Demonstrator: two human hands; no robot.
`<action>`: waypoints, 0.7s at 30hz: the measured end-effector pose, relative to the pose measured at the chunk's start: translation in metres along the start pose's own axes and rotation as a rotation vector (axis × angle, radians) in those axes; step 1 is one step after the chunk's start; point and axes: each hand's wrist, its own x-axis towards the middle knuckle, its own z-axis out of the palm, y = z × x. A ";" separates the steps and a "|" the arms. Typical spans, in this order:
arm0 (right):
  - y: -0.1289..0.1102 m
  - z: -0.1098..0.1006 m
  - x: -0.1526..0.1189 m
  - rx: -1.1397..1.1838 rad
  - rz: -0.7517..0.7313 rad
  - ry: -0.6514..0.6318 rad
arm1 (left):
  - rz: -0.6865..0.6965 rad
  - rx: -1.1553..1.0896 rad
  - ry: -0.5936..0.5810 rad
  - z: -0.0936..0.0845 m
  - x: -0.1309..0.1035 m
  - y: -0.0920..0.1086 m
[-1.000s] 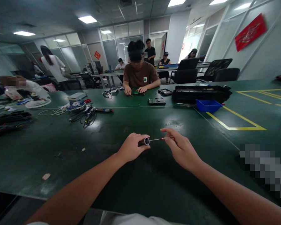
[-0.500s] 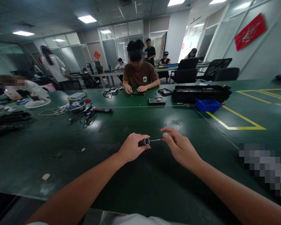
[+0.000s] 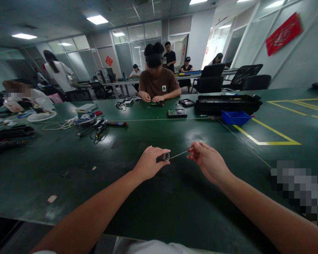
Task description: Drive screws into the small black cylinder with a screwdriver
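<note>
tube (image 3: pixel 166 157) and screwdriver (image 3: pixel 178 154) held

left of the tube, the left hand (image 3: pixel 149 162) clasps it, thumb below, fingers above. right of the tube, the right hand (image 3: pixel 210 160), fingers curled, pinches the screwdriver, its shaft sloping toward the tube's rim.

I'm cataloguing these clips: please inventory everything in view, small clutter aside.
tube: one, dark, foreground centre
tool: one, red and grey, right of tube
table: one, green, foreground
tray: one, blue, right
housing: one, black, behind tray
hard drive: one, green-silver, centre
cables: several, black and white, left
tape: several strips, yellow, right
people: several, varied clothing, background
chairs: several, black, background
wall hangings: several, red, background
ceiling lights: several, white, overhead
left hand: one, bare, around tube
right hand: one, bare, holding tool
</note>
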 end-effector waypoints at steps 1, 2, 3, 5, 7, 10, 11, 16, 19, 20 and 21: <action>0.001 -0.001 0.002 0.011 -0.007 0.017 | -0.008 0.006 -0.002 0.000 0.001 -0.001; 0.002 -0.001 0.002 0.000 -0.031 0.026 | -0.014 0.010 -0.010 0.001 0.001 -0.002; 0.004 -0.001 0.002 -0.026 -0.062 0.026 | -0.018 0.011 -0.014 0.001 0.001 -0.003; 0.005 -0.002 0.000 -0.107 -0.126 0.004 | -0.020 0.008 -0.014 0.002 0.001 -0.003; 0.006 -0.002 -0.004 -0.226 -0.192 -0.028 | -0.025 0.000 -0.008 0.003 0.000 -0.002; 0.004 -0.001 -0.010 -0.420 -0.272 -0.046 | -0.036 -0.013 -0.012 0.002 0.000 0.002; 0.003 -0.001 -0.011 -0.463 -0.293 -0.039 | -0.039 -0.017 -0.016 0.002 -0.001 0.003; -0.004 0.003 -0.014 -0.511 -0.357 -0.022 | -0.062 -0.030 -0.021 0.001 0.000 0.004; -0.005 0.004 -0.016 -0.555 -0.374 -0.036 | -0.053 -0.037 -0.033 0.003 0.000 0.004; -0.005 0.004 -0.017 -0.573 -0.384 -0.036 | -0.057 -0.042 -0.036 0.003 0.000 0.005; -0.004 0.003 -0.017 -0.592 -0.395 -0.034 | -0.069 -0.051 -0.035 0.004 0.000 0.006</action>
